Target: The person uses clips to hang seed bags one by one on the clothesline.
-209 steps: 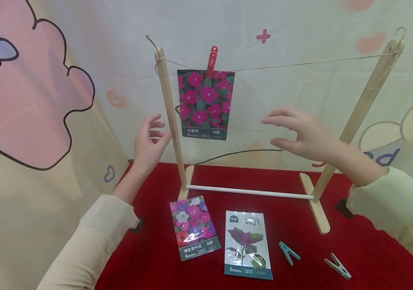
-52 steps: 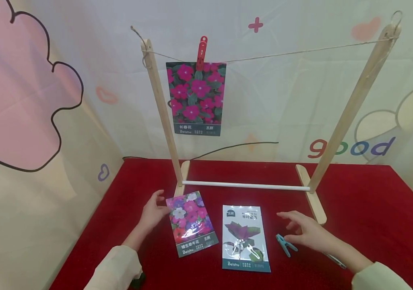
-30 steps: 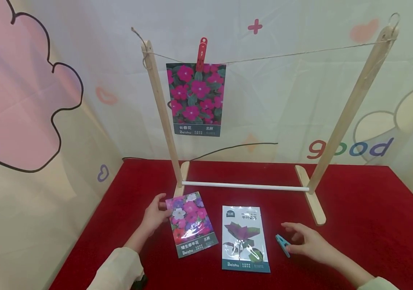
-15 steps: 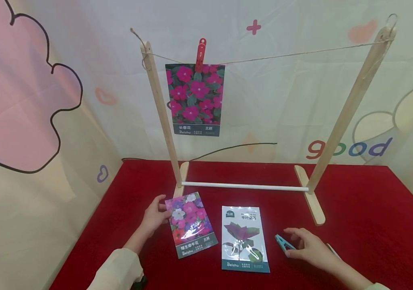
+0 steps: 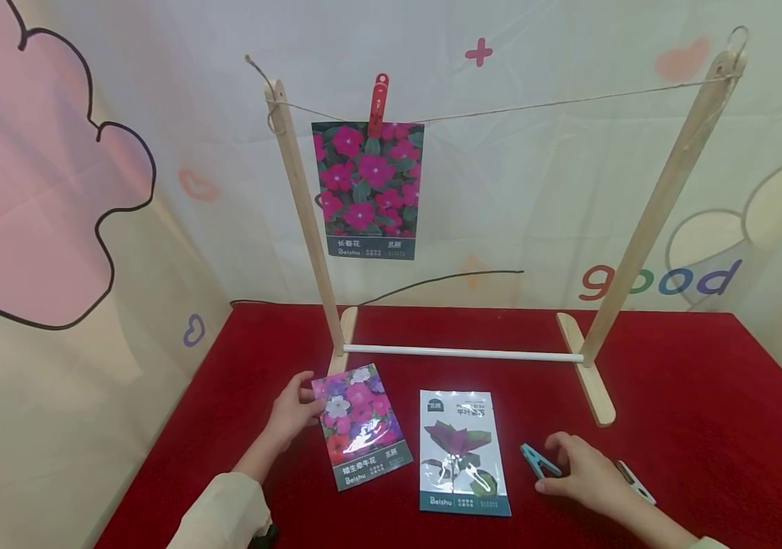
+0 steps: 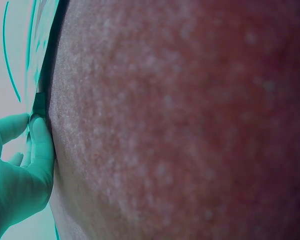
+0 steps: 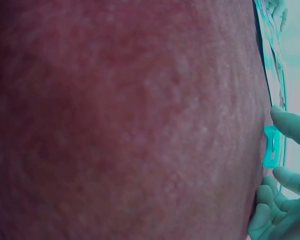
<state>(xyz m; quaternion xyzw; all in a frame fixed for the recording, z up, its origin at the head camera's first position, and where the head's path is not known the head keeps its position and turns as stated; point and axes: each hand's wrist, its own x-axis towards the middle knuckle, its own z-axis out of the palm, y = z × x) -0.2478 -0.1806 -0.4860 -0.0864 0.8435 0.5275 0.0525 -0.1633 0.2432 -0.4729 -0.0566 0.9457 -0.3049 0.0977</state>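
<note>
My left hand (image 5: pixel 293 408) pinches the left edge of a seed packet with pink, white and purple flowers (image 5: pixel 363 427), which lies slanted on the red cloth. In the left wrist view the thumb and a finger meet at the packet's edge. My right hand (image 5: pixel 586 473) is low over the cloth, thumb and index finger apart on either side of a light-blue clothespin (image 5: pixel 540 460). The right wrist view shows the clothespin (image 7: pixel 271 146) lying between the fingertips with small gaps. Between the hands lies a white seed packet with a purple-leaved plant (image 5: pixel 463 457).
A wooden stand (image 5: pixel 665 206) with a string (image 5: pixel 542 110) and a white lower bar (image 5: pixel 466 352) stands behind. A pink-flower packet (image 5: pixel 370 191) hangs from the string by a red clothespin (image 5: pixel 378 107). A whitish clothespin (image 5: pixel 636 482) lies beside my right wrist.
Both hands have come down from the air beside the stand. My left has taken the flowered packet's edge. My right has moved to the blue clothespin, its fingers spreading around it.
</note>
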